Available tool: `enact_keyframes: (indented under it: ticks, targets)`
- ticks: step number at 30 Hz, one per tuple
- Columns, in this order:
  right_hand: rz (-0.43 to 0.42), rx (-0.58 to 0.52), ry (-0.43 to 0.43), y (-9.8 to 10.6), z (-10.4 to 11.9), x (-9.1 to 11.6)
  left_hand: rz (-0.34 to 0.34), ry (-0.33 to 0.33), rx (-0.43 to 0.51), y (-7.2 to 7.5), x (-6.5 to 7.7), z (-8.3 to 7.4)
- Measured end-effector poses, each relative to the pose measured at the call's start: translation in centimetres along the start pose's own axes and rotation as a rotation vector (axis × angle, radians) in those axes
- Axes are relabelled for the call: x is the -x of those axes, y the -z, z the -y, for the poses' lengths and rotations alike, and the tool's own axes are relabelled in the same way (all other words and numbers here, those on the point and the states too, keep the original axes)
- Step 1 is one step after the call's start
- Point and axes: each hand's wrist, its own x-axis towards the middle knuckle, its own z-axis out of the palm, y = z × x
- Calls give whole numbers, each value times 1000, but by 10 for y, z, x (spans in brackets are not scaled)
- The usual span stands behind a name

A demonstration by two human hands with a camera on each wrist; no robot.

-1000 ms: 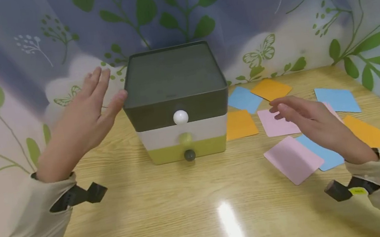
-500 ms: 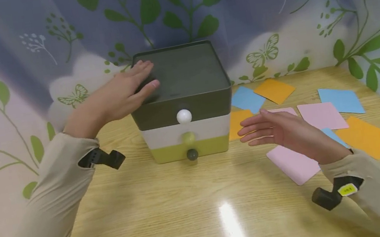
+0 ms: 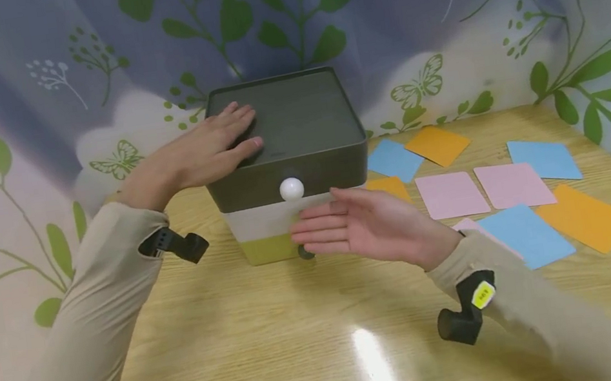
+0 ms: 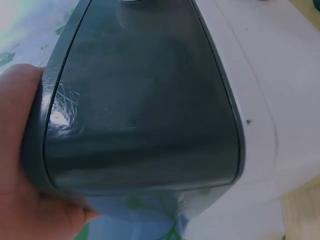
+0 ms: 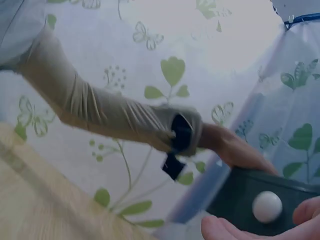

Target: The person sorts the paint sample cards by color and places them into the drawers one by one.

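The left hand (image 3: 208, 149), flat atop the square grey-white-yellow plastic drawer box (image 3: 304, 142) at twelve o'clock, grasping nothing, should press steadily — and the empty, straight-fingered right hand (image 3: 372, 227), four o'clock from the white ball knob (image 3: 291, 189), pull gently.

Right hand (image 3: 366, 226) seemingly before dark knob (image 3: 306, 254).

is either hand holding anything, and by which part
Nothing is held. The left hand rests on top of the drawer box, near its left edge; the right hand, open and empty, is in front of its knobs.
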Motion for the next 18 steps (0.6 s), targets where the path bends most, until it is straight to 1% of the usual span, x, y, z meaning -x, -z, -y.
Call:
enact_keyframes:
  ticks: [2,5,8,10,11,15,18]
  targets:
    - [5,-62,-18,-9,-1,-9,8,-13,2,0,-3,-1]
    - [4,-168,-14,-17,-1,-21,30,-22,-10,0,-5,0]
    - [-10,-281,9,-21,-1,-31,36,-27,-47,-2,-5,0]
    - [-19,-331,15,-21,-1,-37,40,-30,-69,-3,-6,1]
    - [-23,-348,15,-21,-1,-39,41,-32,-76,-3,-6,1]
    - [-24,-354,24,-21,-2,-41,51,-32,-81,-3,-6,0]
    - [-39,-354,39,-22,-4,-40,74,-34,-83,-1,-6,0]
